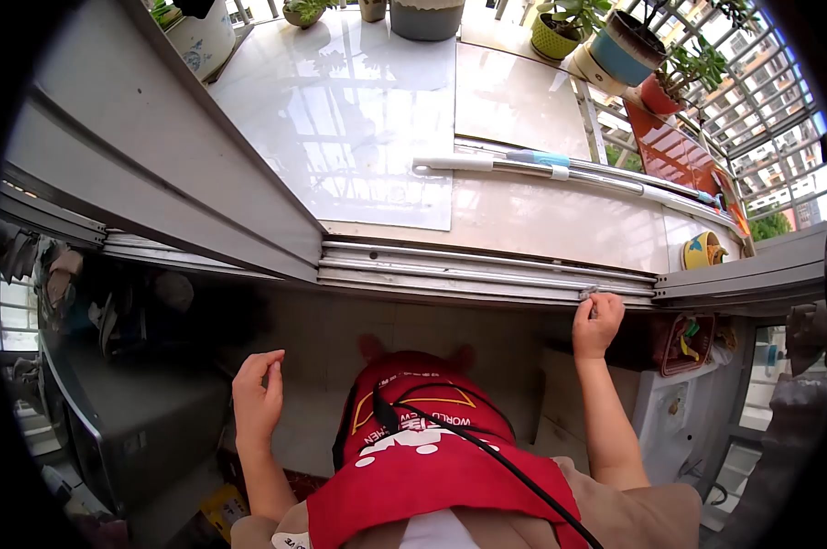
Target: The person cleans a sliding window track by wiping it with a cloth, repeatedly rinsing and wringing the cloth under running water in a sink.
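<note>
My right hand (598,322) is at the right part of the sliding-window track (486,271), its fingers closed around a small crumpled grey cloth (588,294). Most of the cloth is hidden in the fist, and its visible end touches the track's front rail. My left hand (259,389) hangs in the air below the track, well to the left. Its fingers are loosely bent, with nothing seen in them. A red apron (523,476) with white print covers my front.
Past the track, a tiled ledge (532,215) bears long poles (605,180), a small yellow pot (702,250) and several potted plants along the barred window. A window frame (184,174) slants in from the left. A white sink (674,407) stands at right.
</note>
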The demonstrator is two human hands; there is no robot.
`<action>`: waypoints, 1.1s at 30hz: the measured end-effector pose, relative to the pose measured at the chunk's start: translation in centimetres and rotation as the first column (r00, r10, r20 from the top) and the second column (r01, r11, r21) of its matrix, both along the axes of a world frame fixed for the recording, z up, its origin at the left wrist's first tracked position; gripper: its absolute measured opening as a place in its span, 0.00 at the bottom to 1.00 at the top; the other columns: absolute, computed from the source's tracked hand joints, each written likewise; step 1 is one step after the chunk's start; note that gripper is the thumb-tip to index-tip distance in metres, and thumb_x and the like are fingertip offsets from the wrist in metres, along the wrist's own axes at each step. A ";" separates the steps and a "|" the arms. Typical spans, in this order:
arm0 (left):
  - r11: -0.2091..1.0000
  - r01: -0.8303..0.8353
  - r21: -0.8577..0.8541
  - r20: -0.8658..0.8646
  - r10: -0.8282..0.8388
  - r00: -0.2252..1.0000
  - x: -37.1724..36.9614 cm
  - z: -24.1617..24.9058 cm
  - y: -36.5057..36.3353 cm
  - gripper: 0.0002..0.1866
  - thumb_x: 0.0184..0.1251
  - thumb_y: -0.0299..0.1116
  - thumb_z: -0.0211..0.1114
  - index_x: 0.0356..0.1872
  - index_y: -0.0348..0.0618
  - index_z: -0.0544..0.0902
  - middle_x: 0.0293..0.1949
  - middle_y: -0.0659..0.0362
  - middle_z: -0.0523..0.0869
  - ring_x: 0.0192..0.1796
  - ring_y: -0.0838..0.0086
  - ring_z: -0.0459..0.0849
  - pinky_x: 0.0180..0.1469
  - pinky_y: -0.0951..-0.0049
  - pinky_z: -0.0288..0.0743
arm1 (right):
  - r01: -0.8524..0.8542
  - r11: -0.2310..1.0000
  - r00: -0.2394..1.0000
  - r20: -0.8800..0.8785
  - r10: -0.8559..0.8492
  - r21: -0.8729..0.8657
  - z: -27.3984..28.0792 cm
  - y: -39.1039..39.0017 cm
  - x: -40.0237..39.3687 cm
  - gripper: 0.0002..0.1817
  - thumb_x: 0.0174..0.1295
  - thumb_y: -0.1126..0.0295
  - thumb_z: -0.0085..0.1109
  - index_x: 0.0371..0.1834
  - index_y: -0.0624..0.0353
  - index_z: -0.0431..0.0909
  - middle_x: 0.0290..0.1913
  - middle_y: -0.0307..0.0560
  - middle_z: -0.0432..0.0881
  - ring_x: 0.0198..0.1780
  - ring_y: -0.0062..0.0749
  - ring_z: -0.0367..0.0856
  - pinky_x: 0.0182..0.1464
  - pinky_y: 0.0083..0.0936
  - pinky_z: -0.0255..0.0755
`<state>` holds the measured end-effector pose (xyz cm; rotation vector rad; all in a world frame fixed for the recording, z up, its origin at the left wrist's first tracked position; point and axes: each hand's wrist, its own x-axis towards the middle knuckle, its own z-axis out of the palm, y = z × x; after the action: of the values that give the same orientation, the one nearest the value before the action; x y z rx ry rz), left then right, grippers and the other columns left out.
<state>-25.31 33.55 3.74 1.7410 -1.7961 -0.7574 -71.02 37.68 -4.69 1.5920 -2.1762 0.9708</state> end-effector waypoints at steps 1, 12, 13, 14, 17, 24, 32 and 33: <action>1.000 -0.018 0.017 -0.003 0.018 1.000 0.7 -0.2 0.3 0.07 0.63 0.21 0.57 0.39 0.33 0.82 0.35 0.51 0.84 0.39 0.62 0.83 0.44 0.71 0.75 | -0.108 0.994 0.993 0.037 0.109 -0.015 0.5 -1.5 4.2 0.05 0.50 0.77 0.59 0.31 0.62 0.80 0.36 0.49 0.77 0.41 0.46 0.75 0.45 0.38 0.69; 0.995 -0.102 0.008 0.024 0.102 0.995 5.8 -0.8 1.6 0.08 0.63 0.21 0.57 0.40 0.34 0.82 0.35 0.51 0.84 0.39 0.63 0.83 0.44 0.72 0.75 | -0.588 0.808 0.783 0.270 0.561 0.029 0.8 -12.7 28.3 0.13 0.48 0.75 0.60 0.39 0.61 0.76 0.43 0.48 0.75 0.50 0.42 0.74 0.51 0.35 0.69; 0.996 -0.078 0.031 0.023 0.078 0.997 5.4 -0.8 1.3 0.08 0.64 0.21 0.57 0.40 0.34 0.82 0.35 0.51 0.84 0.39 0.63 0.83 0.44 0.73 0.75 | -0.594 0.803 0.785 0.250 0.567 0.046 0.6 -12.6 28.1 0.12 0.46 0.75 0.60 0.37 0.61 0.76 0.42 0.48 0.75 0.49 0.42 0.74 0.51 0.33 0.69; 0.997 -0.055 0.052 0.024 0.054 0.998 5.0 -0.7 1.1 0.07 0.64 0.21 0.57 0.40 0.34 0.82 0.35 0.51 0.84 0.39 0.64 0.83 0.44 0.73 0.75 | -0.634 0.773 0.765 0.154 0.625 0.018 -0.2 -12.4 27.5 0.10 0.46 0.75 0.60 0.34 0.60 0.75 0.39 0.47 0.75 0.47 0.42 0.75 0.48 0.33 0.71; 0.993 0.055 0.102 0.019 -0.057 0.998 3.5 0.2 -0.6 0.07 0.64 0.21 0.58 0.40 0.34 0.82 0.34 0.51 0.84 0.38 0.64 0.83 0.43 0.73 0.75 | -0.633 0.774 0.764 0.158 0.626 -0.007 0.8 -10.6 22.9 0.09 0.46 0.75 0.61 0.33 0.60 0.75 0.38 0.47 0.76 0.43 0.42 0.76 0.46 0.34 0.72; 0.997 0.068 0.019 0.076 -0.070 0.995 3.8 0.1 -1.1 0.07 0.64 0.22 0.59 0.40 0.34 0.82 0.35 0.51 0.84 0.39 0.62 0.83 0.44 0.71 0.75 | -0.179 0.976 0.984 0.047 0.175 0.125 2.3 -0.2 -1.3 0.03 0.48 0.80 0.57 0.26 0.60 0.76 0.33 0.48 0.77 0.38 0.45 0.75 0.41 0.36 0.71; 0.994 0.103 0.029 -0.012 -0.103 0.995 -0.7 -0.6 -1.1 0.08 0.64 0.22 0.58 0.40 0.35 0.83 0.34 0.51 0.84 0.38 0.63 0.83 0.43 0.71 0.75 | -0.372 0.928 0.921 0.135 0.365 0.034 1.6 -4.1 10.9 0.10 0.49 0.80 0.61 0.36 0.60 0.80 0.38 0.46 0.76 0.46 0.44 0.76 0.48 0.38 0.68; 0.992 0.126 0.012 -0.062 -0.125 0.990 -2.3 -0.6 -1.7 0.08 0.64 0.22 0.58 0.40 0.36 0.83 0.34 0.51 0.84 0.38 0.64 0.83 0.42 0.72 0.75 | -0.417 0.908 0.900 0.152 0.408 0.031 1.5 -5.2 12.9 0.10 0.49 0.80 0.61 0.37 0.60 0.80 0.39 0.45 0.77 0.46 0.43 0.76 0.49 0.37 0.69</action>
<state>-27.60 31.83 3.12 1.6087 -1.8766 -0.8689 -58.14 32.50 -3.16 2.1339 -2.0102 1.1730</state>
